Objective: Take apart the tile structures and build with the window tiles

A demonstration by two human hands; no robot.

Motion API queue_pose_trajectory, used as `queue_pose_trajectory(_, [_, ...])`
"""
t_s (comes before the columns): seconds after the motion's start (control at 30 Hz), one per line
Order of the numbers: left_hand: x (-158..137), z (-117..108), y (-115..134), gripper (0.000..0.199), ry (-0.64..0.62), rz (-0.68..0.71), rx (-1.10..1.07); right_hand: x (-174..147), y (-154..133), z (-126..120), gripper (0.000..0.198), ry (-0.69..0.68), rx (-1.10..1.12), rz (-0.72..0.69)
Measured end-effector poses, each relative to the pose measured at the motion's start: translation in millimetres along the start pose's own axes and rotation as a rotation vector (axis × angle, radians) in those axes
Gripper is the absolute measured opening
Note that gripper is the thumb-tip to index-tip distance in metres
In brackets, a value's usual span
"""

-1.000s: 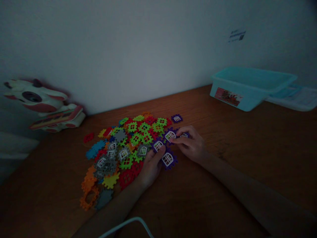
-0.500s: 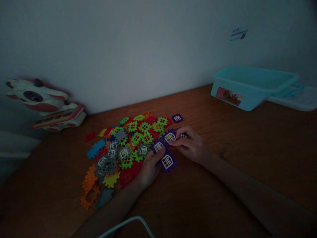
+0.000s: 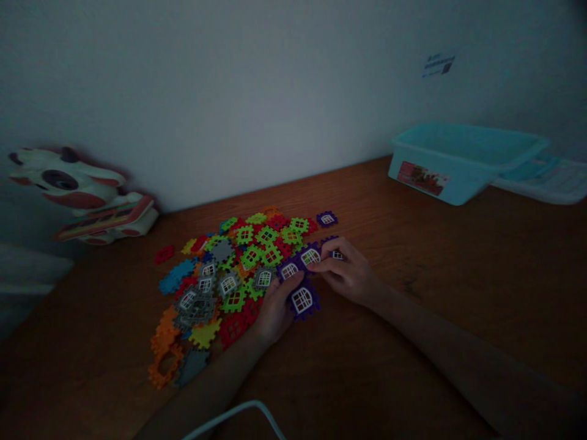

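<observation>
My left hand point(image 3: 275, 311) grips a cluster of purple interlocking tiles with white arched window frames, its thumb lying on the left window tile point(image 3: 288, 271). A lower window tile point(image 3: 303, 300) hangs on the near side of the cluster. My right hand point(image 3: 351, 276) pinches the upper right window tile point(image 3: 310, 257), which sits against the left one; whether their teeth are fully locked I cannot tell. Partly hidden behind my right fingers is another purple window tile point(image 3: 337, 255). One more purple tile point(image 3: 327, 219) lies farther back on the table.
A pile of toothed tiles in green, red, grey, orange, yellow and blue point(image 3: 233, 299) spreads to the left. At the back left stands a cow-shaped toy keyboard point(image 3: 110, 217). A turquoise bin point(image 3: 431, 159) with a lid beside it occupies the back right. A white cable point(image 3: 247, 404) curves in front.
Both hands and the purple cluster have shifted slightly left. The lower window tile has turned a little, and more of the purple tile behind my right fingers shows.
</observation>
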State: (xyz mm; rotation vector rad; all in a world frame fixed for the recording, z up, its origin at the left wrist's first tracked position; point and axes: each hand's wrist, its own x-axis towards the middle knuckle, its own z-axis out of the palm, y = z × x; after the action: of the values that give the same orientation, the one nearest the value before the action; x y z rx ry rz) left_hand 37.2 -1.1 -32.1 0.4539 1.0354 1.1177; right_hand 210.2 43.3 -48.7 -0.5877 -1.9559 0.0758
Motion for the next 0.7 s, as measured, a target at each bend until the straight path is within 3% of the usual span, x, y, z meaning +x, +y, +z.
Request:
queue_pose_trajectory(0.2, [2.2, -1.4, -2.4, 0.046, -0.001, 0.074, 0.038, -3.7, 0.5, 1.8, 0.040, 0.048, -0.078, -0.047])
queue_pose_trajectory(0.33, [-0.6, -4.1, -2.4, 0.045, -0.006, 0.038, 0.084, -2.1, 20.9, -2.3, 0.040, 0.027, -0.172, 0.172])
queue_pose_trajectory(0.5, [-3.5, -7.1, -3.5, 0.043, -0.050, 0.040, 0.133, -9.2, 49.3, -3.0, 0.048, -0.253, -0.325, 0.427])
queue_pose_trajectory(0.6, [-1.3, -7.7, -5.6, 0.043, -0.053, 0.028, 0.135, -13.5, 55.0, -0.3, 0.049, -0.330, -0.370, 0.472])
queue_pose_trajectory(0.7, [3.5, -7.1, -8.3, 0.045, -0.041, 0.008, 0.117, -14.3, 54.7, 0.7, 0.044, -0.285, -0.444, 0.468])
